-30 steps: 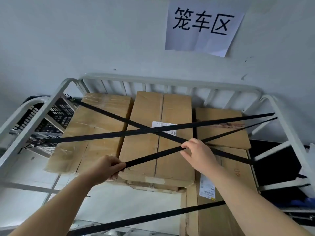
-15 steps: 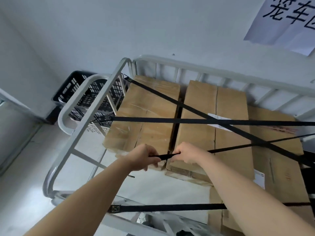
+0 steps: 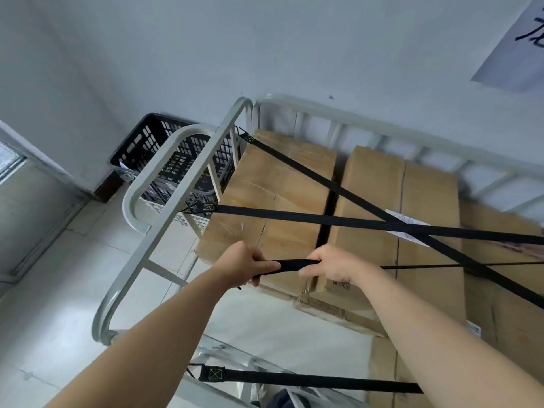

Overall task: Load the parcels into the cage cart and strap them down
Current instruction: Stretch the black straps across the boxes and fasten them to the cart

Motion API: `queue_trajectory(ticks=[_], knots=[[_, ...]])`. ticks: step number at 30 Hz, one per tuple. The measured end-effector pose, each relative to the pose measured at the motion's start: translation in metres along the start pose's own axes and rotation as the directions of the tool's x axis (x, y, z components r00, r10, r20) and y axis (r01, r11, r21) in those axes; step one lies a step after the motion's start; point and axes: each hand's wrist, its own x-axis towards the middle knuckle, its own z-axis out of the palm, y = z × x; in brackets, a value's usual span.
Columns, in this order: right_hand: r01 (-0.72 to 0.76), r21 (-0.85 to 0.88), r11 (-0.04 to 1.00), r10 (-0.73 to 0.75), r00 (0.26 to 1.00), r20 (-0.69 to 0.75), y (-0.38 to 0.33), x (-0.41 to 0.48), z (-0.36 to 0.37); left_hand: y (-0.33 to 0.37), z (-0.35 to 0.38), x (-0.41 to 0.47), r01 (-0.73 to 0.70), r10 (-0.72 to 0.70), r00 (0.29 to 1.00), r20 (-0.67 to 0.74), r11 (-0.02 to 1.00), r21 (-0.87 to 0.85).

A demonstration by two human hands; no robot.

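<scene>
**A:** Entry 1. Your left hand [image 3: 244,267] is curled round the free end of a black strap [image 3: 291,265]. Your right hand [image 3: 332,265] grips the same strap just beside it, fingers folded over the webbing. Past your right hand the strap runs off above the parcels toward the cart's right side.

**B:** Noted. Your parcels [image 3: 282,184], brown cartons, sit inside the cage cart [image 3: 140,267], packed against its far rail. Two more straps cross on top of them: a diagonal strap [image 3: 294,162] from the far left corner and a level strap [image 3: 294,215] hooked at the left rail.

**A:** A lower strap [image 3: 309,381] spans the cart's near side, under your forearms.

**B:** Room: pale floor [image 3: 59,304] with seam lines; plain wall [image 3: 206,54] behind the cart; paper sign [image 3: 518,48] at the wall's upper right; black crate [image 3: 159,148] outside the cart's left rail, against the wall.
</scene>
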Motion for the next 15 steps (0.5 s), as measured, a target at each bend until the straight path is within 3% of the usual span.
queue_trajectory(ticks=[8,15], knots=[[0.119,-0.03,0.992,-0.119,0.993,0.01,-0.025,0.035,0.011,-0.024,-0.013,-0.002,0.038,-0.025,0.997,0.073,0.982,-0.183],[0.145,0.062,0.988,-0.146,0.989,0.006,-0.037,0.052,0.003,-0.029,-0.028,0.012,0.047,-0.072,0.996,-0.061,0.939,-0.34]])
